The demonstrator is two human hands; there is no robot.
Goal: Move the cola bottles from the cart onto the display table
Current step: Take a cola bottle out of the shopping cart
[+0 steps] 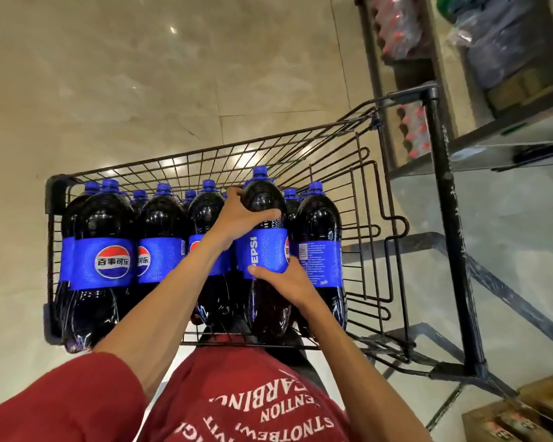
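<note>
A black wire cart in front of me is packed with several large cola bottles with blue caps and blue labels, such as one at the left. One cola bottle stands higher than the others, right of centre. My left hand grips its dark shoulder from the left. My right hand holds it lower down, fingers curled round the bottom edge of its label. The display table, a glass-topped black metal frame, stands just right of the cart.
Shelves with shrink-wrapped packs of red-capped bottles and water packs rise at the far right. Cardboard boxes sit on the floor at the lower right. Polished beige tile floor spreads to the left and beyond the cart.
</note>
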